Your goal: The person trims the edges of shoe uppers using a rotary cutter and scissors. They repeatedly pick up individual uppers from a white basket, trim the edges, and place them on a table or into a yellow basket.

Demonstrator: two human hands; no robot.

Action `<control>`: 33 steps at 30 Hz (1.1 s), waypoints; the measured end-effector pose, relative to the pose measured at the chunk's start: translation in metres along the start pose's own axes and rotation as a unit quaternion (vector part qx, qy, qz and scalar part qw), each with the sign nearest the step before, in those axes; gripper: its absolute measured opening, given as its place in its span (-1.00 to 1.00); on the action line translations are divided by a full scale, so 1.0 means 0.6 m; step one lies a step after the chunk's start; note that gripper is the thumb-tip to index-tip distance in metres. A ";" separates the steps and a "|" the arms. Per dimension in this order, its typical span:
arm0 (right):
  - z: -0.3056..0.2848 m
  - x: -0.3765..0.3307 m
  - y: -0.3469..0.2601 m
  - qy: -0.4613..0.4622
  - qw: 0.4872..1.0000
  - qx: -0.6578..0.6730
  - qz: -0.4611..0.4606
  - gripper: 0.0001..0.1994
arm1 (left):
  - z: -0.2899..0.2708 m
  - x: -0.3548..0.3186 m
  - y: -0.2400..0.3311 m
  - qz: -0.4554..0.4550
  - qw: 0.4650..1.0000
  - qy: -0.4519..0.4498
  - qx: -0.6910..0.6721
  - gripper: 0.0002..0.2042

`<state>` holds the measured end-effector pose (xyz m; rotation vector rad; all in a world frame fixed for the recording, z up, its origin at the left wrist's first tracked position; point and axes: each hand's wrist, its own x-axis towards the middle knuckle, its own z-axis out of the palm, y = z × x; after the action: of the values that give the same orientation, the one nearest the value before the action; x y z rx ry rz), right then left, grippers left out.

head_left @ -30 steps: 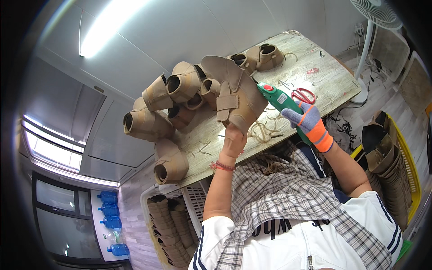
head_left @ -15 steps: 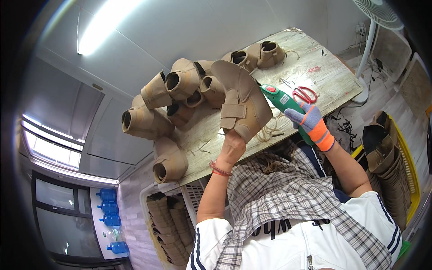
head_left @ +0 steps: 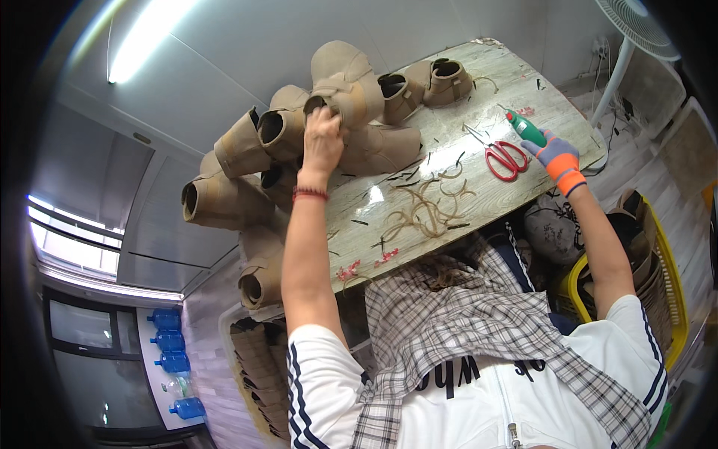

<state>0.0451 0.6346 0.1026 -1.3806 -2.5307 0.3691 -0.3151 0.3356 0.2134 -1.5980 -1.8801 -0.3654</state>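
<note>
My bare left hand (head_left: pixel 323 142), with a red bead bracelet at the wrist, is closed on the rim of a tan shoe upper (head_left: pixel 351 88). That upper rests on a pile of similar uppers at the table's far left, its dark opening toward my fingers. My right hand (head_left: pixel 557 156), in a grey and orange glove, grips a green handheld power tool (head_left: pixel 531 132) with a red button and thin tip. It is held over the table's right side. Beside it lie red-handled scissors (head_left: pixel 506 161). Thin tan trimmings (head_left: pixel 422 213) and black scraps are scattered across the table.
The pale wooden table (head_left: pixel 516 86) carries several more uppers (head_left: pixel 449 81) at its far edge. A yellow basket (head_left: pixel 679 299) of stacked uppers stands at the right, another crate (head_left: pixel 239 359) at the left below. A white fan (head_left: pixel 636 30) stands behind the right corner.
My left hand has carried the upper away and left onto the pile. My right hand has moved right with the green tool, away from the upper. The trimmings are now uncovered.
</note>
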 end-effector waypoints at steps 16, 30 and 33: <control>0.129 -0.003 0.016 0.195 0.947 -0.022 -0.256 -0.52 | 0.036 -0.129 0.014 -0.153 0.970 0.182 -0.055 -0.60; 0.168 -0.010 -0.024 0.081 0.978 -0.037 -0.189 -0.50 | 0.159 -0.298 0.191 -0.338 0.925 -0.163 -0.063 -0.20; 0.139 0.005 -0.041 -0.002 0.992 -0.085 -0.096 -0.53 | 0.203 -0.230 0.253 -0.296 0.937 -0.144 -0.116 -0.18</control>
<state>-0.0027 0.6154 0.0328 -1.1766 -2.7227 0.1228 -0.1966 0.3328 0.0064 -1.2391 -2.6238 -0.6559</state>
